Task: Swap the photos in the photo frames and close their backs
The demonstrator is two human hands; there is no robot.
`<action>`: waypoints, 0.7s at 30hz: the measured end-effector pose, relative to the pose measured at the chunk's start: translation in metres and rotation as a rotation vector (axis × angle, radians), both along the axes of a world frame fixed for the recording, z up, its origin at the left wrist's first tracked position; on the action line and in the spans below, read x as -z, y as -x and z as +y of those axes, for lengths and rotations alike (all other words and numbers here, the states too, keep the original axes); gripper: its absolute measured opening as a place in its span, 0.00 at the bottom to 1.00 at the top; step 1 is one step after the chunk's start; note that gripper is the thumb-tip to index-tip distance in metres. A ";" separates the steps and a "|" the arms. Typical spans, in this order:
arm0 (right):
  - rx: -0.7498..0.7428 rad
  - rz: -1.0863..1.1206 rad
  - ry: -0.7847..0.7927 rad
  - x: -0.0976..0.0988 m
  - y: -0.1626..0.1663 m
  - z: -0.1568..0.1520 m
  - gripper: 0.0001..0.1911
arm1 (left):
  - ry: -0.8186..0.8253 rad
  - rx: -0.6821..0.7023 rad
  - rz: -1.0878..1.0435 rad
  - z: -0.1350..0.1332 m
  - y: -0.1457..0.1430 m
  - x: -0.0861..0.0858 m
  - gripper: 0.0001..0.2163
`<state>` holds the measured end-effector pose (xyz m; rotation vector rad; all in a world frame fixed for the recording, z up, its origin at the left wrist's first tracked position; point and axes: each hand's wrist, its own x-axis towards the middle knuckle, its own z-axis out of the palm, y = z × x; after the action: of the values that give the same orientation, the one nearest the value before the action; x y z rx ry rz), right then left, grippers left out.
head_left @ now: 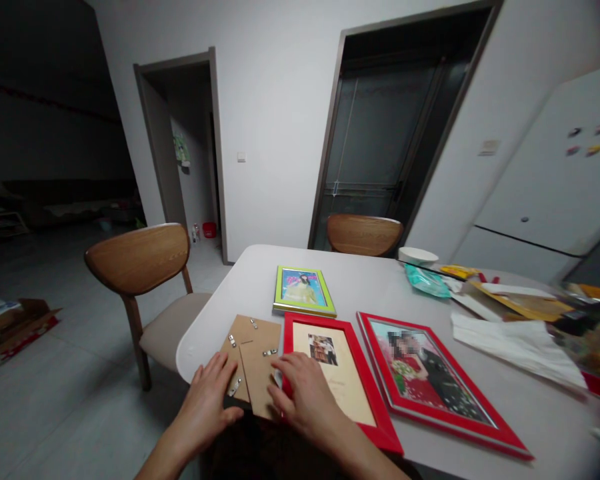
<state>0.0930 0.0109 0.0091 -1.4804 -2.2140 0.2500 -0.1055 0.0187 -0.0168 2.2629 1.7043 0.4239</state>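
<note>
A brown backing board (257, 373) with small metal clips lies near the table's front left corner, a stand leg flat against it. My left hand (205, 400) rests on its left edge, fingers laid out and thumb apart. My right hand (305, 393) is over the board's right side and the left border of a red picture frame (357, 357). Its fingers are bent; a small pale and red bit shows between them, too hidden to name. This frame holds a cream sheet with a small photo (323, 350).
Behind stands a lime-green framed picture (303, 291). Rightward lies another red framed photo (430, 373). Farther right are a teal packet (427, 280), a white bowl (418, 256), envelopes (520, 303) and white paper (517, 343). Wooden chairs (140, 260) stand left of and behind the table (260, 267).
</note>
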 end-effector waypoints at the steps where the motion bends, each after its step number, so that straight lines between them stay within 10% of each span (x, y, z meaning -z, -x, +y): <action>1: -0.019 -0.006 0.005 0.001 0.011 -0.002 0.16 | -0.028 -0.022 0.003 0.002 0.006 0.005 0.29; 13: -0.017 0.353 -0.021 0.009 0.021 -0.005 0.21 | -0.156 -0.005 -0.188 0.009 -0.006 -0.002 0.21; 21: -0.038 -0.007 0.055 0.012 0.019 -0.016 0.20 | -0.031 0.093 -0.045 -0.003 -0.018 0.005 0.28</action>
<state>0.0737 -0.0054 -0.0025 -1.4704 -2.2600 0.3203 -0.0878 0.0158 -0.0215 2.3255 1.5743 0.4806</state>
